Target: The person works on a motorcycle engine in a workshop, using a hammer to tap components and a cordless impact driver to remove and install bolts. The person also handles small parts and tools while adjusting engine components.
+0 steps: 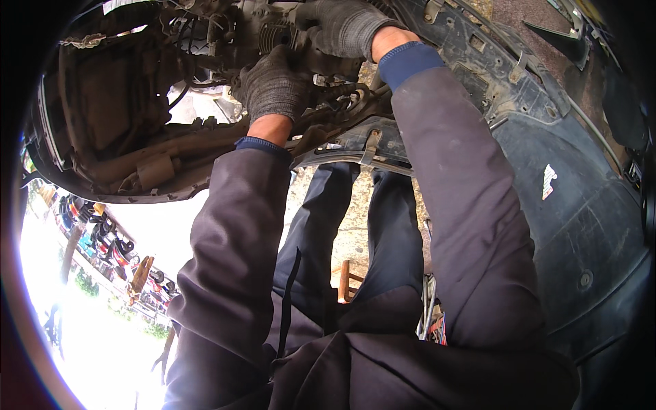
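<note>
Both my hands wear dark grey knitted gloves and reach deep into a dirty car engine bay. My left hand [275, 87] is curled against the engine parts beside a ribbed, round brown part [279, 35]. Farther in and to the right, my right hand [348, 29] bends over the same group of parts, with its fingers curled down. The fingertips of both hands are largely hidden, so whatever they grip cannot be made out. Dark hoses [342, 92] run just right of my left hand.
A dark front crossmember [383, 140] lies between my body and the engine. The bluish-grey fender [581, 205] curves along the right. A brown pipe [184, 145] runs at the left. Below are stony ground [355, 225] and a wooden stool-like frame [345, 280]. Assorted parts [116, 242] hang at the far left.
</note>
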Demonstrator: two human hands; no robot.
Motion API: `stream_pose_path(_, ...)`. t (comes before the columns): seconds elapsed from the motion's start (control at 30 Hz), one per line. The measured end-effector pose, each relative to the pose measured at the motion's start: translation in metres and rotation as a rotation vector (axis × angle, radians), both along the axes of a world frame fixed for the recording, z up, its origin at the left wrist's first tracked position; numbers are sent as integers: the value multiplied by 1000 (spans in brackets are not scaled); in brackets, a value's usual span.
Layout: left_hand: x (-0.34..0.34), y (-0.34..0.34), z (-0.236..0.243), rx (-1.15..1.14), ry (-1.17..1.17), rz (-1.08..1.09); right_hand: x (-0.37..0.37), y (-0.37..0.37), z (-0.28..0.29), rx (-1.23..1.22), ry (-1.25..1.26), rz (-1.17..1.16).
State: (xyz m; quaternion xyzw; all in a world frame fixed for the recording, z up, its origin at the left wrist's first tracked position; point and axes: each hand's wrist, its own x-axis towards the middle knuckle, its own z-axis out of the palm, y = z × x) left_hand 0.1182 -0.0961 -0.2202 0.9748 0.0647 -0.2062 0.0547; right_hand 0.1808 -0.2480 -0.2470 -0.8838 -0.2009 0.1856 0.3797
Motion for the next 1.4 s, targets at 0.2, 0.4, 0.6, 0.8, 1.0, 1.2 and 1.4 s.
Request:
stream_pose_path(0.2,-8,-10,3,27,42,-108,-4,-1,-20,274,-285,-85)
stream_pose_path(0.4,1,-12,-6,-234,-122,0,-20,-12,-60,93,81,-296)
stream_pose_path(0.6,6,-9,-17,-524,-177,138,-32,-27,-81,305,145,-347)
stream_pose_path(0.8,1,-10,-18,-645,-154,52,-49,-36,-84,524,168,-466)
stream_pose_path(1.0,-14,-18,-7,-523,-136,-312,-68,-52,-79,241,64,-429)
stream_pose_path(1.2,-28,-28,9,-225,-78,-504,-83,-58,-100,-18,2,-438)
stream_pose_path(1.4,-29,-26,13,-99,-13,-575,-111,-48,-131,58,-80,-621)
